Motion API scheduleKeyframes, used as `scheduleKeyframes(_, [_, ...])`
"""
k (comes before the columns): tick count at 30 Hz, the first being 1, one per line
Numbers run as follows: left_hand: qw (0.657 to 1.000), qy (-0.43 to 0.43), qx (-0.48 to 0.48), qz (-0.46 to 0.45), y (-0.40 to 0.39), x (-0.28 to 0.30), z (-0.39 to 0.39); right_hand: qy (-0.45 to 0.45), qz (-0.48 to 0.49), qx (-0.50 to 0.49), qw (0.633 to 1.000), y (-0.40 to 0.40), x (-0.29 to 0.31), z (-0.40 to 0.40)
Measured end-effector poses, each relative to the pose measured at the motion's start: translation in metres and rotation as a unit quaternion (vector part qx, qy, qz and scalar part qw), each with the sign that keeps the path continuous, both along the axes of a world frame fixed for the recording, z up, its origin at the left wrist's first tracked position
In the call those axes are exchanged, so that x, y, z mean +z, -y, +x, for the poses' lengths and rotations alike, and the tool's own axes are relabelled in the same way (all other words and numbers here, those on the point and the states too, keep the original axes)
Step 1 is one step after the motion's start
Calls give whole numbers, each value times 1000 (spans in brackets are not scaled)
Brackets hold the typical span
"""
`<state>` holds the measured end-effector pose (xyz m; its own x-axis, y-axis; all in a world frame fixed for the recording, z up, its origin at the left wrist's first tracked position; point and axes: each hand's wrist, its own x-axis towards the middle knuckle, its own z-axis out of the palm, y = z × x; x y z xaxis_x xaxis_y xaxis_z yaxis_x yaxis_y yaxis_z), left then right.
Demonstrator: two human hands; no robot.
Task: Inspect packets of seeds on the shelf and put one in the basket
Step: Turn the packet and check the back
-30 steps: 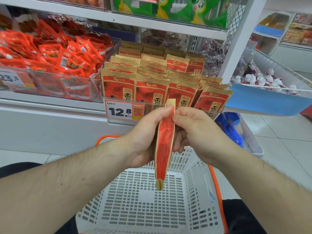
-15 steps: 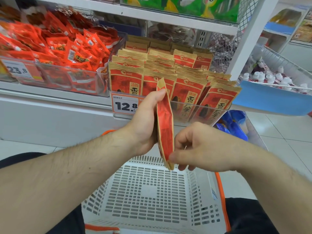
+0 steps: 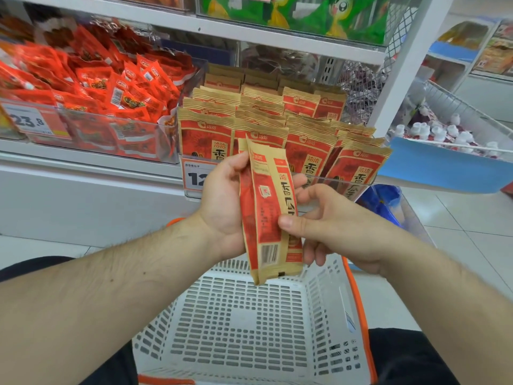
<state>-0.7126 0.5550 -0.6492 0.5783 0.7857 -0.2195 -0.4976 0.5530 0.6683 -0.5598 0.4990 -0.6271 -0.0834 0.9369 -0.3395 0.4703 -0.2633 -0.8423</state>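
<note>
- At far left we note a clear bin [image 3: 91,140] on the shelf [image 3: 83,173], heaped with small red snack packets [image 3: 116,90]; a price tag [image 3: 27,120] reading 23.8 sits on its front.
- Just right of it, a second clear bin [image 3: 327,180] holds upright rows of red and tan seed packets [image 3: 205,134]; its price label [image 3: 195,176] is partly hidden behind the left hand.
- We find the left hand [image 3: 222,207] palm-up, with its fingers curled behind one seed packet, gripping that packet along its left edge.
- The held seed packet [image 3: 266,212] stands nearly upright, slightly tilted, in front of the bin and above the basket, well clear of the basket's floor. A barcode shows near its lower end.
- The right hand [image 3: 338,226] pinches the same packet at its right edge, thumb on the near face and fingers curled behind it.
- Below both hands we record a white slotted basket [image 3: 249,329] with an orange rim; we see no packet inside it.
- On the shelf above, green packages [image 3: 299,15] line the upper tier.
- At far right, a wire bin [image 3: 458,129] with a blue front panel contains small white-capped bottles [image 3: 433,132], standing apart from the main shelf on a tiled floor [image 3: 466,218].
</note>
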Motion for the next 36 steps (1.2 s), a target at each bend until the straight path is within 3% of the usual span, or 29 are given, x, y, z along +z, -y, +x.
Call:
scheduleKeyframes(4, [998,-41,1,42,-2,2,-1,9,44,-24,999,-3,-3,-2])
scheduleKeyframes(8, [977,-166,82,107,0,-4,2,80,88,-33,992,-3,-7,-3])
scheduleKeyframes(10, [971,-187,93,120,1,-5,2,87,102,-51,990,-5,-9,-4])
scheduleKeyframes(16, [979,-160,18,124,7,-2,1,-43,139,-172,974,-13,-3,3])
scheduleKeyframes(22, [981,-178,19,73,6,-2,2,-83,98,-116,985,-13,-5,8])
scheduleKeyframes(27, [980,-192,49,4,1,1,0,-47,11,17,999,-6,1,13])
scheduleKeyframes(36, [979,-187,66,-52,-2,1,-2,-51,-26,102,993,-1,3,15])
